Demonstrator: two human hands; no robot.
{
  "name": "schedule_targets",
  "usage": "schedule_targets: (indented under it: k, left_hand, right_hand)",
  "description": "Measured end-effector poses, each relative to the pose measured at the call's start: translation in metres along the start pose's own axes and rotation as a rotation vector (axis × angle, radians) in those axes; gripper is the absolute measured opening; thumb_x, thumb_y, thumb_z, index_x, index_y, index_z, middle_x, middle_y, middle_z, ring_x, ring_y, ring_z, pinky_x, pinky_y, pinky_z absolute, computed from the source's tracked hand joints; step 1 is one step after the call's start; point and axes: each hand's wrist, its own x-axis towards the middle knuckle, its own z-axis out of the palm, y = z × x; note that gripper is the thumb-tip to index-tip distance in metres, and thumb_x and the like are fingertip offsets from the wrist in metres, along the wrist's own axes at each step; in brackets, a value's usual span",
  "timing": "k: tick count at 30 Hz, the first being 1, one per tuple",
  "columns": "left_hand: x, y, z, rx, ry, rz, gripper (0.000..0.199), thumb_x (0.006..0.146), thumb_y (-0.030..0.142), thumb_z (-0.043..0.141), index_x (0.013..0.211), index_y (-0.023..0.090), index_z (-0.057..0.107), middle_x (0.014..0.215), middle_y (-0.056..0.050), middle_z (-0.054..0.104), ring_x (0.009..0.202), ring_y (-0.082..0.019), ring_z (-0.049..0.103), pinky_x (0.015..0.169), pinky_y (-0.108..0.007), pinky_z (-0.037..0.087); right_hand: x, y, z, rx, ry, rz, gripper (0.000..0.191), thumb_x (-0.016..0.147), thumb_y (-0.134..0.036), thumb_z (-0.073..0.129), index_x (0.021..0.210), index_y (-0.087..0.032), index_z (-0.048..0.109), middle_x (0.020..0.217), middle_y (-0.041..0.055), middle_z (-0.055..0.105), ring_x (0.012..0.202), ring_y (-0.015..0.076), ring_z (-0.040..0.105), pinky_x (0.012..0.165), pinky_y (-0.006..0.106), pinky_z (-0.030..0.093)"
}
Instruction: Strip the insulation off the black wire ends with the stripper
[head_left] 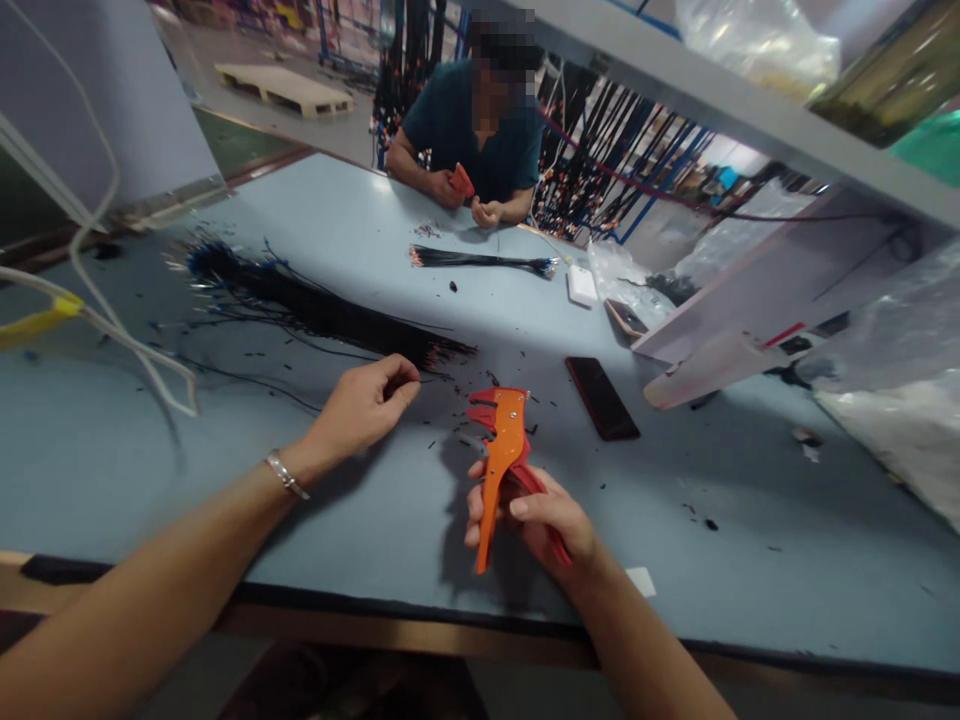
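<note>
My right hand (555, 515) grips an orange and red wire stripper (504, 440), its jaws pointing left over the table. To the left, my left hand (367, 405) is closed in a pinch on a thin black wire (255, 386). One end of that wire pokes out toward the stripper's jaws but stays apart from them. Just beyond my left hand lies a thick bundle of black wires (322, 305), with blue and metal ends at the left and coppery ends at the right. Small black scraps (534, 430) are scattered around the stripper.
Across the table (187, 500), a person (465, 130) holds a red tool (461, 182) behind a smaller wire bundle (480, 262). A phone (602, 398) lies right of the stripper, near a white roll (712, 370). White cables (112, 310) hang at the left; a shelf stands at the right.
</note>
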Motion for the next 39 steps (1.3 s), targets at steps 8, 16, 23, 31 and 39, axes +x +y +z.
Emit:
schedule_targets:
  k: [8,16,23,31,39]
  left_hand:
    - [-0.005,0.006,0.010,-0.220,-0.109,0.021,0.022,0.083,0.037,0.055,0.082,0.018,0.065,0.080,-0.002,0.066,0.075,-0.016,0.057,0.072,-0.025,0.044]
    - [-0.005,0.007,0.010,-0.347,-0.199,-0.040,0.023,0.081,0.041,0.055,0.081,0.019,0.062,0.076,-0.001,0.063,0.072,-0.016,0.055,0.069,-0.025,0.044]
    - [0.002,-0.002,0.000,-0.269,0.030,-0.097,0.021,0.081,0.038,0.054,0.082,0.019,0.063,0.075,-0.001,0.064,0.070,-0.016,0.056,0.068,-0.026,0.044]
    - [-0.003,0.003,-0.004,-0.181,0.066,-0.084,0.025,0.082,0.038,0.053,0.083,0.017,0.065,0.073,-0.001,0.065,0.069,-0.016,0.056,0.068,-0.027,0.044]
    - [-0.006,0.011,0.001,-0.418,-0.123,-0.163,0.023,0.078,0.041,0.059,0.077,0.018,0.063,0.070,0.000,0.062,0.065,-0.014,0.052,0.061,-0.024,0.042]
  right_hand:
    - [0.001,0.003,0.001,0.015,-0.036,0.007,0.038,0.073,-0.023,0.062,0.108,-0.010,0.057,0.085,0.0087,0.068,0.070,0.0245,0.071,0.059,0.035,0.056]
    - [0.002,0.004,0.001,0.037,-0.054,0.023,0.039,0.072,-0.023,0.062,0.108,-0.010,0.057,0.086,0.0098,0.068,0.072,0.0261,0.071,0.058,0.035,0.055]
    - [0.000,0.004,-0.002,0.050,-0.029,0.025,0.039,0.072,-0.023,0.063,0.108,-0.010,0.059,0.085,0.0090,0.068,0.073,0.0257,0.072,0.060,0.034,0.055]
    - [0.000,0.002,0.001,0.031,-0.044,-0.005,0.035,0.075,-0.022,0.061,0.108,-0.012,0.059,0.084,0.0086,0.068,0.069,0.0229,0.070,0.060,0.034,0.055]
    - [0.002,0.003,0.001,0.034,-0.024,0.029,0.039,0.072,-0.024,0.064,0.108,-0.011,0.058,0.085,0.0086,0.068,0.071,0.0243,0.070,0.061,0.035,0.055]
